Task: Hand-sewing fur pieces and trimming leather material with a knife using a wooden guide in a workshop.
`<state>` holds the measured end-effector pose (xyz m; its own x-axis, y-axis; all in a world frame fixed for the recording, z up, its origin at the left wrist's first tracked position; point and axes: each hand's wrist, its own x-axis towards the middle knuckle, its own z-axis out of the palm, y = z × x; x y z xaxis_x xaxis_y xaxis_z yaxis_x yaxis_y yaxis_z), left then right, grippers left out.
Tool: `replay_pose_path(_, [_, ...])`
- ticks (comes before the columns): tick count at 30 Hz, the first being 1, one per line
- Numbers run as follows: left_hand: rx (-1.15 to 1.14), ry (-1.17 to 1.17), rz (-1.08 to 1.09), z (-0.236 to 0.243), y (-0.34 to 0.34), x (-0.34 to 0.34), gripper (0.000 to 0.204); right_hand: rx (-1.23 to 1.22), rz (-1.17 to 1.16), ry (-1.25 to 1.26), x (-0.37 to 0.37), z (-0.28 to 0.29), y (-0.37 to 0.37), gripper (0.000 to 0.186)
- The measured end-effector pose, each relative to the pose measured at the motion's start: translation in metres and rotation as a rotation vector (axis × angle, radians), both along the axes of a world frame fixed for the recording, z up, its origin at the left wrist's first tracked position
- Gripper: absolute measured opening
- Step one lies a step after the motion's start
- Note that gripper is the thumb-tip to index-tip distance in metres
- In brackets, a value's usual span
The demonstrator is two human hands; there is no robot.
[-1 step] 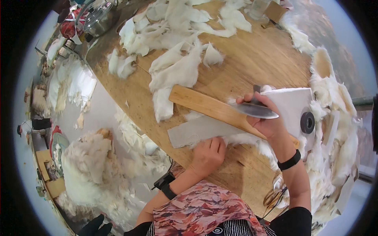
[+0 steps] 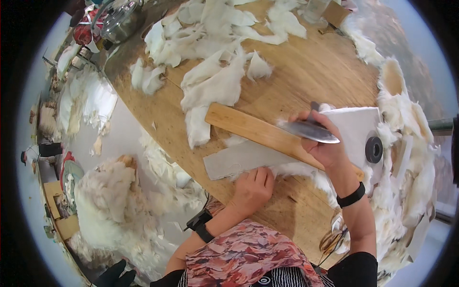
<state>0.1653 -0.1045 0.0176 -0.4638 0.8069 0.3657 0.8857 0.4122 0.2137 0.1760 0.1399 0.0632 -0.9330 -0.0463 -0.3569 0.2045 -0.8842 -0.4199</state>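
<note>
In my right hand (image 2: 326,141) is a knife with a broad, pointed steel blade (image 2: 311,132) and a dark handle; the blade is held over a wooden straightedge (image 2: 253,128). That long flat bar lies slantwise across a grey-backed strip of fur pelt (image 2: 239,160), whose white fur shows along its near edge. My left hand (image 2: 254,190) rests at this near edge, fingers bent and pressed together on the strip; their tips are partly hidden. A white slab (image 2: 356,119) lies on the right beyond my right hand, with a black ring (image 2: 374,149) on it.
White fur pieces (image 2: 213,81) are spread over the far side of the wooden table (image 2: 311,67). More pelts (image 2: 406,105) line the right edge. A large heap of fur (image 2: 107,196) stands off the table's left edge. A lidded pot (image 2: 119,26) is at the far left.
My right hand and the knife have shifted very slightly, the blade a little to the right. My left hand, the straightedge and the strip have not moved.
</note>
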Motion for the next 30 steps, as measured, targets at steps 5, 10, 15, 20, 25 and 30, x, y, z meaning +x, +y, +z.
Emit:
replay_pose_path(5, [-0.026, 0.021, -0.020, -0.001, -0.003, 0.004, 0.022, 0.391, 0.079, -0.005, -0.011, 0.002, -0.009, 0.023])
replay_pose_path(10, [0.004, 0.026, 0.007, -0.004, -0.003, 0.006, 0.018, 0.923, 0.578, 0.344, -0.018, 0.000, -0.030, 0.019])
replay_pose_path(15, [-0.021, 0.036, -0.008, -0.002, -0.004, 0.008, 0.017, 1.029, 0.640, 0.383, -0.022, 0.005, -0.038, 0.015])
replay_pose_path(20, [0.022, 0.029, -0.015, -0.003, -0.004, 0.009, 0.014, 1.251, 0.662, 0.451, -0.020, 0.004, -0.042, 0.018])
replay_pose_path(25, [0.058, 0.039, -0.014, -0.004, -0.005, 0.009, 0.012, 1.244, 0.659, 0.400, -0.020, 0.005, -0.045, 0.017])
replay_pose_path(30, [0.079, 0.022, -0.017, -0.005, -0.006, 0.006, 0.010, 1.357, 0.640, 0.540, -0.018, -0.012, -0.043, 0.019])
